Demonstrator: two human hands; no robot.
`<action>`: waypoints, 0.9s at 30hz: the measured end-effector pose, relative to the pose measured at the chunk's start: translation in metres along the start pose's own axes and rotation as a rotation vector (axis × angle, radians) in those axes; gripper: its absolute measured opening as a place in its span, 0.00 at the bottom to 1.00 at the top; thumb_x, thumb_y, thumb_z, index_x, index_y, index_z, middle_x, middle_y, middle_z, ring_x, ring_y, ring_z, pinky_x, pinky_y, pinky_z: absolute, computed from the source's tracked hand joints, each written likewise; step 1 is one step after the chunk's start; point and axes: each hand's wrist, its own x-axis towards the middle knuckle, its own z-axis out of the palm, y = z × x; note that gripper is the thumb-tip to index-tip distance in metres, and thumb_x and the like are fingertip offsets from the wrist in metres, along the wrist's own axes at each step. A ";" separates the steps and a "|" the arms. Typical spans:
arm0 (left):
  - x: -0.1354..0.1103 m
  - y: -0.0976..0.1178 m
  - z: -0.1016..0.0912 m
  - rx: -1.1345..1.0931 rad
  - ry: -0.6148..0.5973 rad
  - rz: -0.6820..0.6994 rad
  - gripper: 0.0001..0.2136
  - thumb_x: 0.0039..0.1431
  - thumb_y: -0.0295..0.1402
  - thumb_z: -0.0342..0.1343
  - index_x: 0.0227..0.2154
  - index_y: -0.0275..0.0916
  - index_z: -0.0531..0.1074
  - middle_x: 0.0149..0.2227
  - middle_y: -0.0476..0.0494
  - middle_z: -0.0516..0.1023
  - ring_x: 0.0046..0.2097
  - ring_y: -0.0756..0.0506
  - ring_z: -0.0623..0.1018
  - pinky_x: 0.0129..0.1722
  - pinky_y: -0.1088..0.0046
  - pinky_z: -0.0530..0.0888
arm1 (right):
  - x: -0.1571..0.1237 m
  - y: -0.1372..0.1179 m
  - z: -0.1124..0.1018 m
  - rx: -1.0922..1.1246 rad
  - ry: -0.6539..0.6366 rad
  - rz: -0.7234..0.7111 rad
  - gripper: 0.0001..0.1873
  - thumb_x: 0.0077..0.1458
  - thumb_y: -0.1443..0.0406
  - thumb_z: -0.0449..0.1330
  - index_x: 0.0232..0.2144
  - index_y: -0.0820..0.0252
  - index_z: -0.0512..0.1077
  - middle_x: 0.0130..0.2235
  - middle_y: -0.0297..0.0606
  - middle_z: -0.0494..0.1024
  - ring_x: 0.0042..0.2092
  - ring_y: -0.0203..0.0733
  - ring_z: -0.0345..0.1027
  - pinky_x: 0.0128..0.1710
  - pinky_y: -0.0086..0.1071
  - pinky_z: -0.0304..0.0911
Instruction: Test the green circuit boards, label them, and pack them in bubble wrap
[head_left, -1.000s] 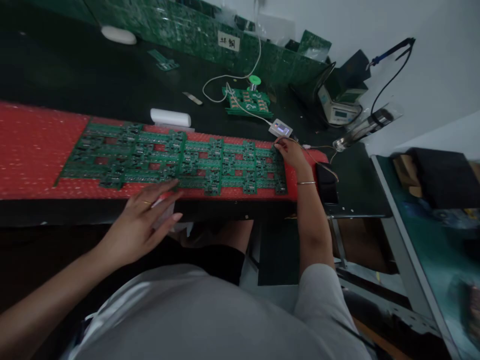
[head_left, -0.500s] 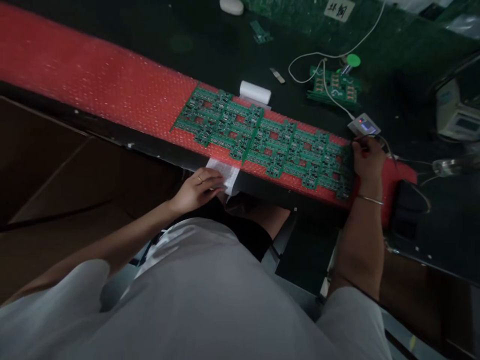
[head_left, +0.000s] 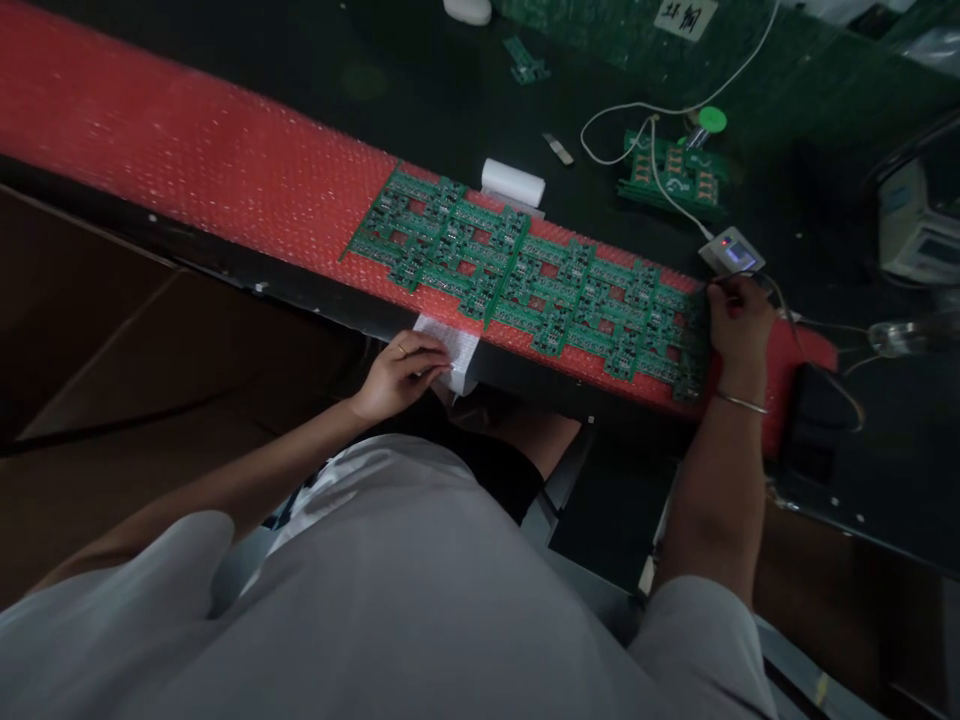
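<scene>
A row of green circuit board panels (head_left: pixel 525 275) lies on a red bubble-wrap strip (head_left: pixel 187 160) along the bench's near edge. My left hand (head_left: pixel 401 365) is curled at the bench edge, fingers closed on a white paper slip (head_left: pixel 454 350) that hangs over the edge. My right hand (head_left: pixel 739 320) rests at the right end of the panels, fingers pinched on a thin wired probe, beside a small white meter with a lit display (head_left: pixel 731 250).
Behind the strip lie a white roll (head_left: pixel 512 183), a small stack of green boards with a white cable and green spool (head_left: pixel 675 170), a metal strip (head_left: pixel 559 150) and a white machine (head_left: pixel 919 225) at far right. A dark pad (head_left: pixel 814 420) sits right of my wrist.
The view swung left and down. My left hand pulled back from the boards to the bench edge and closed on the paper slip. My right hand stayed at the panels' right end.
</scene>
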 end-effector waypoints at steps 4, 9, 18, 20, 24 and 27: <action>-0.006 0.000 0.000 0.112 -0.043 0.053 0.12 0.67 0.31 0.63 0.51 0.43 0.77 0.53 0.39 0.82 0.55 0.41 0.81 0.53 0.59 0.80 | 0.000 -0.003 0.000 -0.006 0.002 0.018 0.06 0.61 0.66 0.59 0.41 0.57 0.74 0.41 0.45 0.81 0.44 0.46 0.74 0.48 0.39 0.69; -0.018 -0.004 -0.001 0.160 -0.192 0.107 0.22 0.69 0.29 0.59 0.64 0.46 0.69 0.62 0.38 0.77 0.67 0.38 0.73 0.61 0.53 0.77 | 0.000 -0.003 -0.001 0.015 -0.002 0.024 0.07 0.61 0.66 0.58 0.41 0.58 0.75 0.41 0.45 0.82 0.43 0.46 0.75 0.48 0.38 0.70; -0.010 -0.006 -0.003 0.063 -0.063 0.003 0.11 0.67 0.30 0.63 0.51 0.44 0.78 0.53 0.42 0.84 0.57 0.41 0.82 0.55 0.58 0.79 | -0.002 -0.008 -0.004 0.115 0.082 0.048 0.07 0.58 0.65 0.59 0.39 0.58 0.76 0.39 0.44 0.82 0.41 0.45 0.76 0.45 0.38 0.71; -0.008 -0.006 -0.002 0.044 -0.046 -0.031 0.07 0.67 0.31 0.63 0.46 0.43 0.79 0.50 0.42 0.84 0.55 0.41 0.83 0.54 0.58 0.79 | -0.002 -0.008 -0.006 0.178 0.178 0.104 0.06 0.58 0.65 0.59 0.37 0.59 0.75 0.38 0.45 0.81 0.40 0.45 0.76 0.42 0.38 0.71; -0.007 -0.003 -0.002 -0.006 -0.041 -0.115 0.03 0.67 0.34 0.63 0.40 0.43 0.79 0.48 0.42 0.85 0.53 0.41 0.83 0.53 0.57 0.80 | -0.001 -0.005 -0.008 0.198 0.284 0.173 0.03 0.56 0.65 0.60 0.33 0.58 0.73 0.36 0.45 0.80 0.39 0.46 0.76 0.41 0.39 0.71; -0.004 0.000 -0.002 -0.040 -0.047 -0.159 0.03 0.67 0.35 0.63 0.38 0.42 0.79 0.48 0.42 0.85 0.52 0.41 0.83 0.53 0.55 0.80 | -0.001 0.000 -0.006 0.254 0.274 0.135 0.04 0.56 0.65 0.61 0.33 0.59 0.74 0.36 0.46 0.80 0.39 0.46 0.76 0.41 0.39 0.70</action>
